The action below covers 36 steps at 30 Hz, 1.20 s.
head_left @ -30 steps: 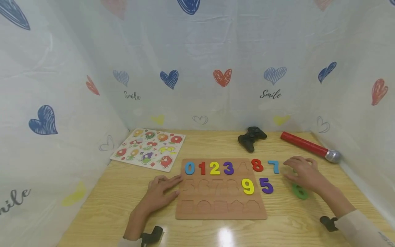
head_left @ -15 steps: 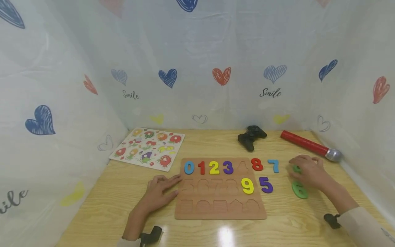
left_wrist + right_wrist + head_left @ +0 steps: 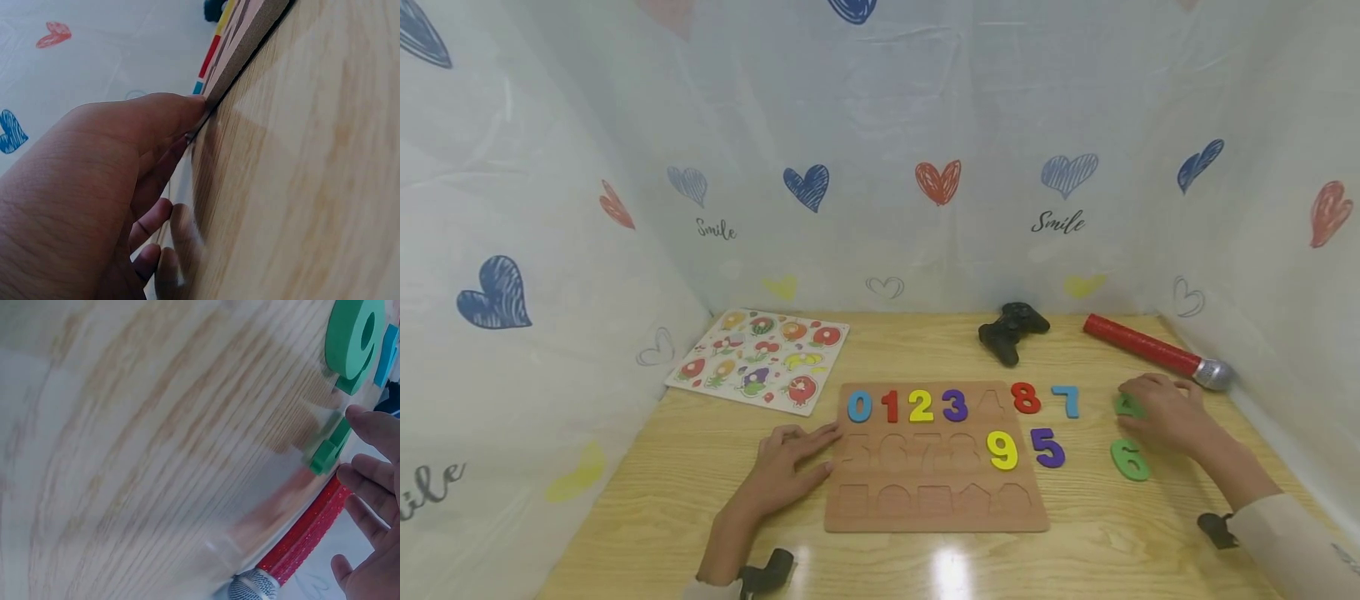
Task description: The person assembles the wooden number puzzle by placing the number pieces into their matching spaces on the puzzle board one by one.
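Since the earlier head frame, the right hand (image 3: 1172,412) has shifted toward the right edge, baring the whole green 6 (image 3: 1118,457) and part of the green 4 (image 3: 1129,408). That 4 lies directly beneath its fingers, right of centre; whether they pinch it, I cannot tell. The left hand (image 3: 787,468), lower left of centre, has its fingers extended, the tips of index finger and thumb at the left edge of the puzzle board (image 3: 936,523); the two hands are well apart, with the board between them.

Smooth, flat and thick-cut, the digits come in colour pairs: blue 0 (image 3: 853,407) and 7 (image 3: 1070,402), red 1 (image 3: 891,407) and 8 (image 3: 1026,397), yellow 2 (image 3: 922,410) and 9 (image 3: 1004,454), purple 3 (image 3: 957,406) and 5 (image 3: 1048,451), plus the green two, making ten. Four sit in the brown board's top row, 0 to 3; the 9 lies on its right side. Its bottom row has five shallow geometric recesses.

One fruit puzzle (image 3: 782,337) lies upper left of the board on the grained wooden surface (image 3: 655,500). Toward the upper right are one black gamepad (image 3: 1011,333) and one glittery red microphone (image 3: 1142,343) with a rounded silver mesh head. Behind hangs a creased white sheet (image 3: 880,100) printed with hearts.
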{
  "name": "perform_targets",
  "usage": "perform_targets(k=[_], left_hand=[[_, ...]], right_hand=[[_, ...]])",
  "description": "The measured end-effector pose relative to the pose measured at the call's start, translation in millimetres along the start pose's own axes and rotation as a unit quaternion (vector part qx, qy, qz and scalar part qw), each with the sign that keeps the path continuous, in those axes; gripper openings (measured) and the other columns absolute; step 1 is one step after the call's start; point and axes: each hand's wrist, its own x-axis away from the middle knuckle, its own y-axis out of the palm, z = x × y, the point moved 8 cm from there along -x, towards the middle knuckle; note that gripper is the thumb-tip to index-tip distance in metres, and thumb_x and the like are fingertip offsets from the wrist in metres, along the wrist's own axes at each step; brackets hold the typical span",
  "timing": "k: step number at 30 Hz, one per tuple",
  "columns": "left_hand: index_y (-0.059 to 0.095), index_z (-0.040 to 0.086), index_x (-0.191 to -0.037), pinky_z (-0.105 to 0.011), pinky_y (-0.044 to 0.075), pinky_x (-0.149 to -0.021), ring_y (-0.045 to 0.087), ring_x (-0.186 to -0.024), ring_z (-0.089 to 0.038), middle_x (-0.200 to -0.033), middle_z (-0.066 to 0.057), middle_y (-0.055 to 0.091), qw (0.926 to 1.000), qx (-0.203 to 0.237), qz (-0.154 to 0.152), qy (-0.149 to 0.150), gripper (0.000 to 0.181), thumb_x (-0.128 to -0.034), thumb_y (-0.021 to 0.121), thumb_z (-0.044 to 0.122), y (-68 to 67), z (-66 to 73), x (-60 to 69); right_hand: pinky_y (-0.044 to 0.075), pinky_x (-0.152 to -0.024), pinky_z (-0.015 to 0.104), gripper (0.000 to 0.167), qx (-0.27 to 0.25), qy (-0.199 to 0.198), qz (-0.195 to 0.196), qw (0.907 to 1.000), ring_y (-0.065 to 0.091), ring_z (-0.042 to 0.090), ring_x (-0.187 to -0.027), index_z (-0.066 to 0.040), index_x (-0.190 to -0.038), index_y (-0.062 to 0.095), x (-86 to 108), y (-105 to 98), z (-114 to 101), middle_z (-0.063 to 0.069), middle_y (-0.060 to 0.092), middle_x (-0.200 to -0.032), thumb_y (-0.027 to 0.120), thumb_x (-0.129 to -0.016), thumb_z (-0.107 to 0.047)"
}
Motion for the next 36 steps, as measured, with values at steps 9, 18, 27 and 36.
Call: perform_targets(k=[9,18,27,36], left_hand=[[0.06,0.028,-0.141,-0.057,0.025,-0.096,0.04,-0.119,-0.025,-0.149,0.013,0.05,1.0,0.007,0.003,0.003,0.048,-0.0953,0.066,0.041,-0.1,-0.2,0.2],[0.059,0.029,-0.142,-0.055,0.025,-0.095,0.039,-0.12,-0.026,-0.15,0.014,0.048,1.0,0.007,-0.002,-0.001,0.048,-0.0956,0.065,0.042,0.1,-1.1,0.3],[0.059,0.031,-0.142,-0.053,0.026,-0.095,0.038,-0.122,-0.025,-0.15,0.016,0.048,0.9999,0.007,-0.009,-0.002,0.048,-0.0962,0.063,0.045,4.9,-2.3,-1.1],[0.059,0.03,-0.141,-0.053,0.026,-0.095,0.039,-0.122,-0.026,-0.149,0.015,0.049,0.9999,0.014,-0.004,-0.007,0.047,-0.096,0.065,0.042,1.4,-2.1,-0.1]], right_hand=[[0.019,-0.091,0.074,0.056,0.0,0.019,-0.019,0.9996,0.036,0.052,-0.124,0.008,-0.126,0.058,-1.3,4.9,8.9,0.034,0.053,-0.129,0.075,-0.087,-0.029],[0.017,-0.09,0.073,0.053,-0.018,0.044,-0.037,0.9982,0.034,0.055,-0.125,0.009,-0.126,0.058,-2.3,7.4,14.2,0.033,0.055,-0.13,0.071,-0.091,-0.028],[0.015,-0.091,0.075,0.052,-0.007,0.028,-0.001,0.9996,0.038,0.051,-0.122,0.006,-0.121,0.063,3.0,2.3,15.6,0.03,0.062,-0.121,0.075,-0.088,-0.032],[0.017,-0.09,0.075,0.046,-0.023,-0.017,0.045,0.9986,0.042,0.048,-0.121,0.0,-0.116,0.068,-1.2,-13.0,-12.8,0.026,0.065,-0.119,0.08,-0.085,-0.031]])
